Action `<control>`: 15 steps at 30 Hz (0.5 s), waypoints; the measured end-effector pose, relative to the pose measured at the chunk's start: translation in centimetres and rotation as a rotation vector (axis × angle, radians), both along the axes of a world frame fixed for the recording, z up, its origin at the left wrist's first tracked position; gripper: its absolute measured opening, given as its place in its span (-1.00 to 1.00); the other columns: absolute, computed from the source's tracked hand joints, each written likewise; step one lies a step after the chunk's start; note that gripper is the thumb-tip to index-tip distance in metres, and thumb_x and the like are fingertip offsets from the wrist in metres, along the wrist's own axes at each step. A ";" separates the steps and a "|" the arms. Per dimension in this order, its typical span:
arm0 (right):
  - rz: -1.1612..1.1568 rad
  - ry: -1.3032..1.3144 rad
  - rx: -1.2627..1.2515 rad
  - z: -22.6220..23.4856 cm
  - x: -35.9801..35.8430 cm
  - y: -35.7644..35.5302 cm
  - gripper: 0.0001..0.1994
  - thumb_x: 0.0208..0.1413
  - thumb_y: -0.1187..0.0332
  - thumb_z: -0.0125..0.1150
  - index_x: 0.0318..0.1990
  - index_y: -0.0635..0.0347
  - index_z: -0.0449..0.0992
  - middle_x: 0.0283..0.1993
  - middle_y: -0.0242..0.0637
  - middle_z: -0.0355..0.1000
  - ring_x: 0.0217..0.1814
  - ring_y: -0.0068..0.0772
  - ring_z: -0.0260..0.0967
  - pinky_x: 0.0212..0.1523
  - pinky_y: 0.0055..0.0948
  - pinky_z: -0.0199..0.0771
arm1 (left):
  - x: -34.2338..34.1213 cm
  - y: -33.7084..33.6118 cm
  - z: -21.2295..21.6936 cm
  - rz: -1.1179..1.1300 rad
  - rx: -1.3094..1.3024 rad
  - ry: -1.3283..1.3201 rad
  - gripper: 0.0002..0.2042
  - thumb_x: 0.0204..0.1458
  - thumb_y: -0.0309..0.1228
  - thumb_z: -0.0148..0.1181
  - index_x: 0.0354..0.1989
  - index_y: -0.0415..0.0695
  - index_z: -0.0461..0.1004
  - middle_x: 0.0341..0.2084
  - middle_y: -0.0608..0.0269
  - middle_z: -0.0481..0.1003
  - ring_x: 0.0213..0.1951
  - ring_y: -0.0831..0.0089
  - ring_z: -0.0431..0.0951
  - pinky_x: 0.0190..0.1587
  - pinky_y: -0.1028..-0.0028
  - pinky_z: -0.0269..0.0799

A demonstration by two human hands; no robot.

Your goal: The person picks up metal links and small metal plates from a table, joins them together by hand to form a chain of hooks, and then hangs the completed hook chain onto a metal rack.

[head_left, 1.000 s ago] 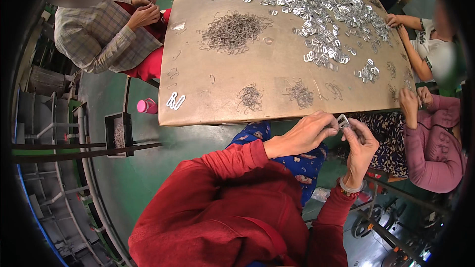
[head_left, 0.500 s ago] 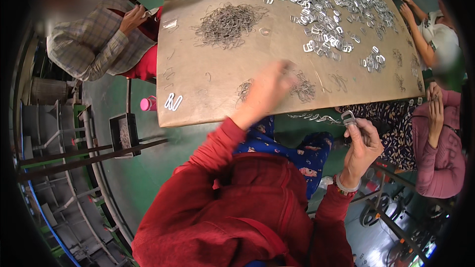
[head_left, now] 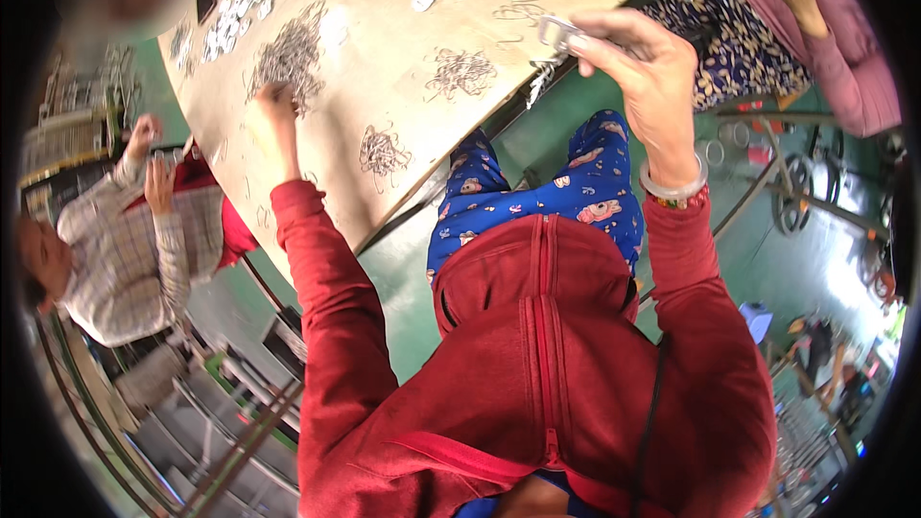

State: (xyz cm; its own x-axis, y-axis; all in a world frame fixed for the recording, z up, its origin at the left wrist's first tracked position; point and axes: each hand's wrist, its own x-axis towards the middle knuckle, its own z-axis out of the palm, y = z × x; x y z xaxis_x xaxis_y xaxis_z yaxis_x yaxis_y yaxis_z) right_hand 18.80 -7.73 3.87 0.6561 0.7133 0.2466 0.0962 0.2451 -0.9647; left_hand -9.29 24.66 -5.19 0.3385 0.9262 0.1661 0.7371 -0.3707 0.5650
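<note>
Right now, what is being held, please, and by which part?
The right hand pinches a metal buckle by its palm-side end; whether the left hand holds anything is unclear.

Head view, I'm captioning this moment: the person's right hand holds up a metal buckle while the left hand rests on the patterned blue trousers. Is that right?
Not quite: the left hand isn't on the patterned blue trousers; the head view shows it at the large pile of thin wire pieces. The right hand does hold up a metal buckle.
</note>
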 end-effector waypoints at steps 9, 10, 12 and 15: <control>0.082 0.089 -0.014 -0.3 0.1 -0.6 -0.85 -0.03 0.54 0.25 -0.26 0.37 0.56 -0.40 -0.36 0.50 -0.48 -0.71 0.35 -0.43 -0.69 0.37 | 1.5 2.5 2.4 -0.045 0.046 0.081 -0.83 0.05 -0.45 0.11 -0.24 -0.21 0.57 -0.61 0.15 0.56 -0.60 0.53 0.57 -0.51 0.56 0.45; 0.089 0.104 -0.027 -0.3 -0.2 -0.7 -0.85 -0.03 0.54 0.25 -0.27 0.37 0.56 -0.41 -0.36 0.50 -0.48 -0.70 0.35 -0.43 -0.69 0.36 | 2.3 1.7 2.6 -0.059 0.039 0.026 -0.83 0.05 -0.45 0.11 -0.24 -0.20 0.57 -0.63 0.16 0.55 -0.60 0.55 0.57 -0.51 0.57 0.44; 0.114 0.079 -0.044 -0.4 -0.5 -1.0 -0.85 -0.03 0.56 0.24 -0.26 0.40 0.55 -0.44 -0.34 0.48 -0.48 -0.69 0.35 -0.43 -0.68 0.36 | 3.1 0.7 2.4 -0.173 -0.102 -0.224 -0.78 0.06 -0.46 0.07 -0.21 -0.38 0.48 -0.51 0.11 0.53 -0.54 0.49 0.54 -0.44 0.51 0.50; 0.078 0.158 -0.063 -2.8 -0.9 -1.5 -0.84 -0.04 0.59 0.23 -0.25 0.40 0.52 -0.38 -0.30 0.48 -0.44 -0.65 0.36 -0.42 -0.65 0.38 | 8.6 -9.0 6.1 -0.389 -0.447 -0.510 -0.78 0.08 -0.43 0.06 -0.20 -0.37 0.44 -0.44 0.10 0.50 -0.42 0.35 0.56 -0.32 0.42 0.54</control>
